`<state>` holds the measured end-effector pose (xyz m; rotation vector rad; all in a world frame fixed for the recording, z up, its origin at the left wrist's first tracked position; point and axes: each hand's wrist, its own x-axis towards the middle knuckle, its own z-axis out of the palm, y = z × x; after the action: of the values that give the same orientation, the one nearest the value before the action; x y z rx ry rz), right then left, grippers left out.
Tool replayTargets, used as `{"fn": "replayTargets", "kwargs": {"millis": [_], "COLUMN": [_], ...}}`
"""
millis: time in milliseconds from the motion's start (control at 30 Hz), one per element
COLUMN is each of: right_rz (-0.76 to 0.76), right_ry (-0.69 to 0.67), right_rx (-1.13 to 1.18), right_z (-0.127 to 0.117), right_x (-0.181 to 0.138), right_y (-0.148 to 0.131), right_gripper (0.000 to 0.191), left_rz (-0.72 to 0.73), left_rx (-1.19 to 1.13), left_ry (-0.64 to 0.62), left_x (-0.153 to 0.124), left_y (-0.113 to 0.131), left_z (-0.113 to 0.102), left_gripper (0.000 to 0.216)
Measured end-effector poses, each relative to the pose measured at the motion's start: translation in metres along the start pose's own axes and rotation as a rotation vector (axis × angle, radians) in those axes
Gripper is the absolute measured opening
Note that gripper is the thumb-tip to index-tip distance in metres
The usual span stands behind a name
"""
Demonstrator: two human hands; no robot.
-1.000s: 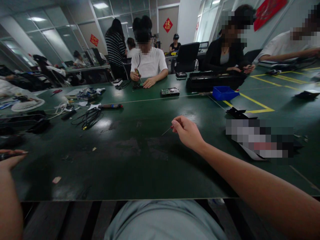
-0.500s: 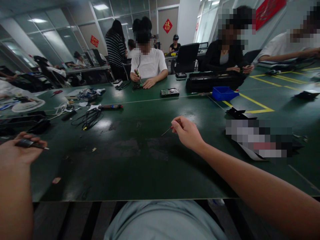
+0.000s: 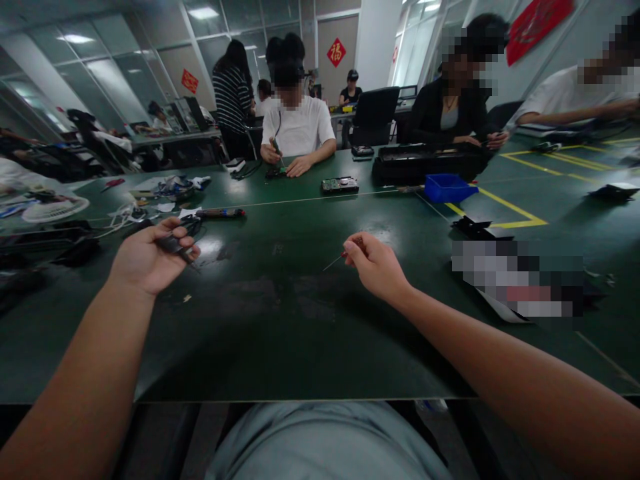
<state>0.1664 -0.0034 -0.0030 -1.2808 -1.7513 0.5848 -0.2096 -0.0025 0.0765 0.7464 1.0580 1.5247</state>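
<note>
My left hand [image 3: 153, 257] is raised over the left part of the green table, its fingers curled around a black-handled screwdriver [image 3: 173, 245]. The thin tip points right and down, slightly blurred. Nearer the middle, my right hand [image 3: 373, 263] pinches a small screwdriver [image 3: 334, 261] with a reddish handle, mostly hidden by the fingers. Its slim shaft slants down to the left, just above the tabletop. The two tools are well apart. Behind my left hand lie a black cable [image 3: 197, 225] and a dark pen-like tool [image 3: 220, 213] with a red end.
A hard drive [image 3: 340, 185] lies farther back, across from me. To the right are a blue bin [image 3: 449, 188], a long black casing [image 3: 430, 163] and black parts [image 3: 480, 229]. Co-workers sit along the far side. A white fan grille [image 3: 55, 208] and loose wires are at left.
My left hand has moved right and away from me with the black-handled screwdriver, from the left edge to beside the cable. My right hand and its screwdriver have stayed in place.
</note>
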Motion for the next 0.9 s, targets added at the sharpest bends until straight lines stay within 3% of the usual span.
{"fn": "replayTargets", "kwargs": {"millis": [333, 467, 600, 700, 800, 900], "right_rz": [0.009, 0.023, 0.029, 0.032, 0.034, 0.025], "right_ry": [-0.001, 0.006, 0.028, 0.033, 0.029, 0.028], "right_rx": [0.011, 0.011, 0.007, 0.007, 0.015, 0.003], "right_z": [0.000, 0.000, 0.000, 0.001, 0.001, 0.002], "right_x": [0.000, 0.000, 0.000, 0.000, 0.001, 0.000], "right_y": [0.001, -0.001, -0.003, -0.002, -0.002, -0.001], "right_gripper": [0.022, 0.022, 0.020, 0.020, 0.022, 0.026], "left_rz": [-0.176, -0.091, 0.102, 0.234, 0.350, 0.389], "left_rx": [0.076, 0.228, 0.705, 1.062, 1.228, 1.266], "left_ry": [-0.342, -0.484, -0.657, -0.741, -0.738, -0.717], "left_x": [-0.013, -0.022, -0.030, -0.033, -0.031, -0.027], "left_y": [-0.069, -0.100, -0.128, -0.143, -0.152, -0.155], "left_z": [0.097, 0.121, 0.129, 0.122, 0.114, 0.109], "left_gripper": [0.026, 0.028, 0.026, 0.041, 0.052, 0.040]}}
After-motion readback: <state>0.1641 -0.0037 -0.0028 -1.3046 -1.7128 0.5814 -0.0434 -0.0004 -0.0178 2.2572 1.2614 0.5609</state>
